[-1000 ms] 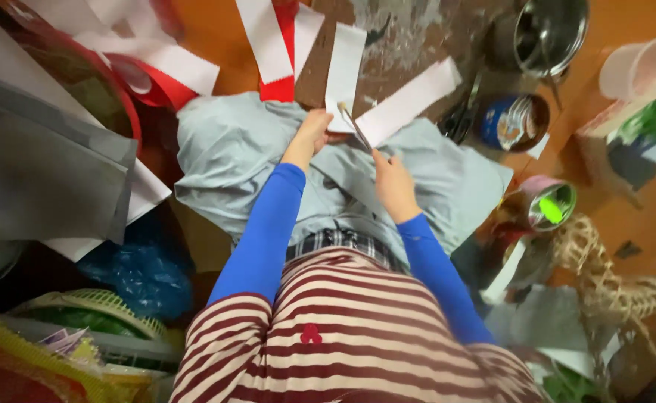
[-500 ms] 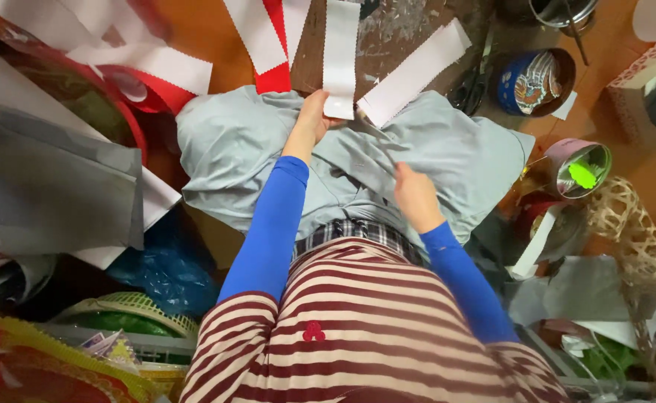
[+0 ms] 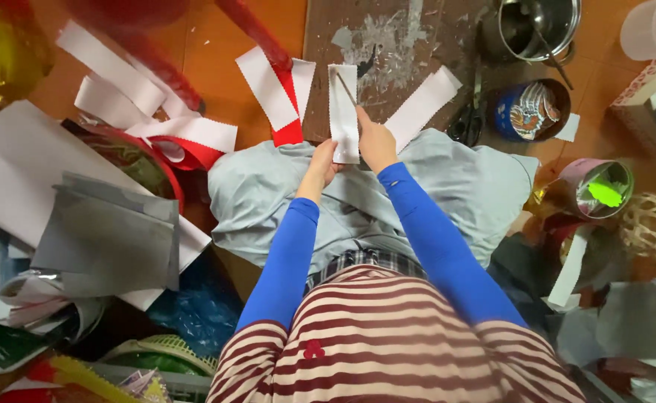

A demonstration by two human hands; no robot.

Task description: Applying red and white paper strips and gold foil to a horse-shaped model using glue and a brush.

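- The person, in a red-and-white striped top with blue sleeves, is sitting with a pale blue cloth [image 3: 447, 186] spread across the lap
- The left hand [image 3: 326, 163] is pinching the near end of a white paper strip [image 3: 343, 112], fingers closed on it, whereas half a second ago it was holding the strip's near edge lower over the cloth
- The right hand [image 3: 375, 140] is now gripping a thin stick-like tool [image 3: 346, 89] and laying its tip on the strip; half a second ago this hand was resting down on the cloth, well apart from the strip
- That shift suggests the work on the strip is being taken up again, the tool being drawn along the paper
- The strip is lying just beyond the cloth, its far end over a paint-spattered board [image 3: 395, 37]
- Further white strips are lying to either side, with a red strip [image 3: 289, 127] on the left
- Far right, black scissors [image 3: 464, 123], a blue tin [image 3: 529, 110] and a steel pot [image 3: 541, 26] are standing untouched
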